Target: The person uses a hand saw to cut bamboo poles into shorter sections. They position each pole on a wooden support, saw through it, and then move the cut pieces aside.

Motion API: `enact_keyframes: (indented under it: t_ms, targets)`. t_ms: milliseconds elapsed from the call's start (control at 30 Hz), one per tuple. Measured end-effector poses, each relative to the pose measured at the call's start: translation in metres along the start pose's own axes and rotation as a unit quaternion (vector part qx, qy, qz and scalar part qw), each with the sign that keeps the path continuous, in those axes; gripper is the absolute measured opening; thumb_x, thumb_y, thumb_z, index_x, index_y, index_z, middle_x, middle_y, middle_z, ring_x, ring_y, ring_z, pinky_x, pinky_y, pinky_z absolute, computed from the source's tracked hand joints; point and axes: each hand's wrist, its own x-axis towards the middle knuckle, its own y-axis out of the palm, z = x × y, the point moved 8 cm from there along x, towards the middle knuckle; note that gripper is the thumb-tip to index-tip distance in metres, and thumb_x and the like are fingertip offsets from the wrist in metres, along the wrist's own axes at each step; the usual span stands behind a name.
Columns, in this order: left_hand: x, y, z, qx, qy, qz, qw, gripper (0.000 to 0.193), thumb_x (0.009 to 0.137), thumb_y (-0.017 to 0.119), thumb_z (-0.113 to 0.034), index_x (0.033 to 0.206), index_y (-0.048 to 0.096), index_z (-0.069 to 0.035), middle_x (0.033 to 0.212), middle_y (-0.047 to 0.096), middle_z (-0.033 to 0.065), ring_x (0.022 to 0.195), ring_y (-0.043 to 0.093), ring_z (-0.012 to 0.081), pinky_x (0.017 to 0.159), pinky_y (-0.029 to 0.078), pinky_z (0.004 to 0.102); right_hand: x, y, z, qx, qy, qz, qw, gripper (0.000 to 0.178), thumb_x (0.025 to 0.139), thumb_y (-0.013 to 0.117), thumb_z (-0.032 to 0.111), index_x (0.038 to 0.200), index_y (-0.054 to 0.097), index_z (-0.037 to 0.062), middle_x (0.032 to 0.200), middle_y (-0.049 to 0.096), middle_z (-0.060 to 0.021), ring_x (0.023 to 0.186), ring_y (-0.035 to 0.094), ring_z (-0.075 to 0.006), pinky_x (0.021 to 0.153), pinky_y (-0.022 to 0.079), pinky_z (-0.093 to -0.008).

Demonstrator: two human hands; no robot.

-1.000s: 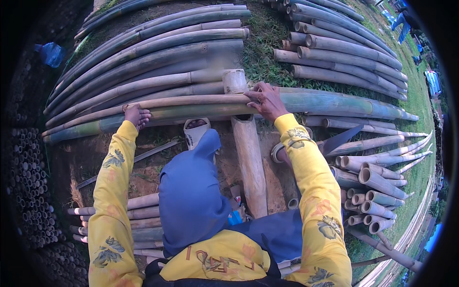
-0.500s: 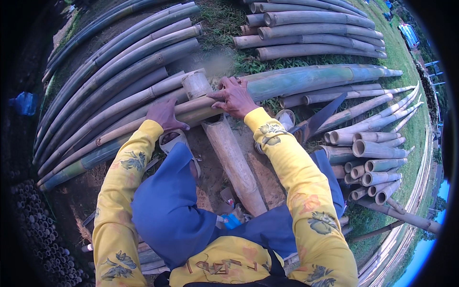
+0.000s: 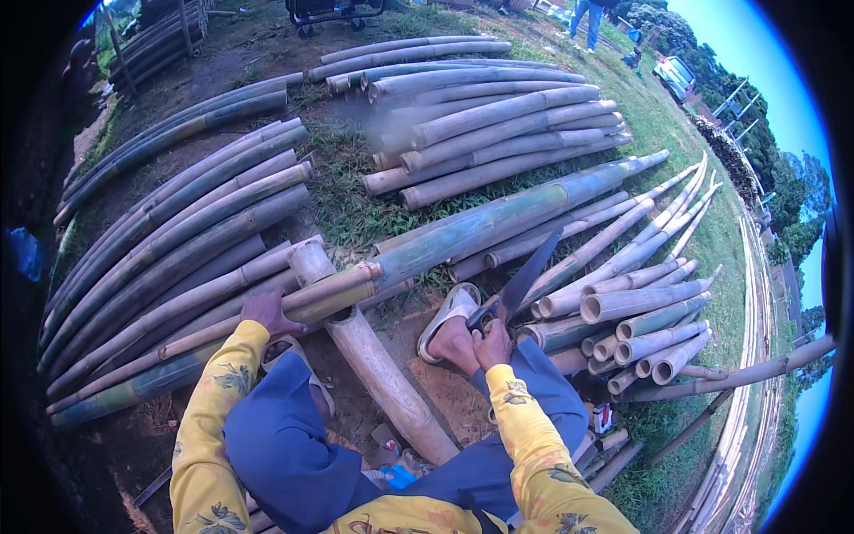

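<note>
My left hand (image 3: 271, 311) is closed over a thin bamboo pole (image 3: 334, 289), its thumb pointing along the side. A thicker greenish pole (image 3: 169, 369) lies against it. Under both runs a pale, thick bamboo section (image 3: 391, 383), slanting between my legs; a short upright stub (image 3: 311, 262) shows just behind the poles. My right hand (image 3: 492, 344) is wrapped around the dark handle of a handsaw (image 3: 527, 278), beside my right foot in its light shoe (image 3: 445, 320). The saw's blade tilts up and away to the right.
Cut bamboo poles lie in stacks at the left (image 3: 169, 240), at the back (image 3: 507, 133) and at the right (image 3: 654, 325). A long blue-green pole (image 3: 480, 227) stretches away right of the held one. A person's legs (image 3: 585, 22) and a vehicle (image 3: 674, 78) are far off.
My right hand has let go of the pole, moved right and down, and taken hold of the saw's handle. The left hand stays on the pole. The view has tilted up.
</note>
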Motion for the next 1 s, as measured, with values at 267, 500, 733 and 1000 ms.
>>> enact_keyframes:
  t_ms: [267, 500, 733, 1000]
  targets:
    - [0.003, 0.009, 0.008, 0.011, -0.005, -0.014, 1.0, 0.106, 0.057, 0.085, -0.076, 0.131, 0.064, -0.004, 0.118, 0.073, 0.0205, 0.111, 0.071, 0.0362, 0.097, 0.056, 0.0464, 0.021, 0.033, -0.005, -0.077, 0.084, 0.223, 0.968, 0.057, 0.087, 0.074, 0.036, 0.126, 0.066, -0.0041, 0.131, 0.065, -0.0299, 0.128, 0.061, -0.0425, 0.107, 0.05, -0.0486]
    - [-0.003, 0.01, 0.01, 0.01, 0.001, -0.025, 1.0, 0.102, 0.058, 0.085, -0.075, 0.128, 0.066, -0.003, 0.119, 0.073, 0.0204, 0.111, 0.07, 0.0361, 0.097, 0.056, 0.0451, 0.042, 0.093, -0.035, -0.193, -0.031, 0.437, 0.878, 0.058, 0.091, 0.062, 0.034, 0.132, 0.063, -0.0067, 0.14, 0.062, -0.0272, 0.133, 0.058, -0.0402, 0.111, 0.046, -0.0445]
    - [-0.008, 0.004, 0.006, -0.009, 0.003, -0.034, 0.999, 0.103, 0.055, 0.088, -0.07, 0.127, 0.066, 0.0, 0.119, 0.073, 0.0207, 0.113, 0.069, 0.0364, 0.099, 0.054, 0.0441, 0.045, 0.072, -0.049, 0.011, 0.156, 0.275, 0.948, 0.074, 0.077, 0.079, 0.035, 0.135, 0.06, -0.0061, 0.14, 0.06, -0.031, 0.134, 0.057, -0.0414, 0.113, 0.046, -0.0441]
    - [-0.007, 0.007, 0.013, -0.044, -0.022, -0.014, 0.999, 0.105, 0.057, 0.09, -0.064, 0.134, 0.061, 0.001, 0.125, 0.07, 0.0236, 0.119, 0.066, 0.0374, 0.104, 0.052, 0.0445, 0.022, -0.006, -0.005, 0.208, 0.145, -0.069, 0.965, 0.057, 0.079, 0.074, 0.022, 0.125, 0.06, -0.008, 0.119, 0.067, -0.0341, 0.116, 0.063, -0.0492, 0.101, 0.05, -0.0507]
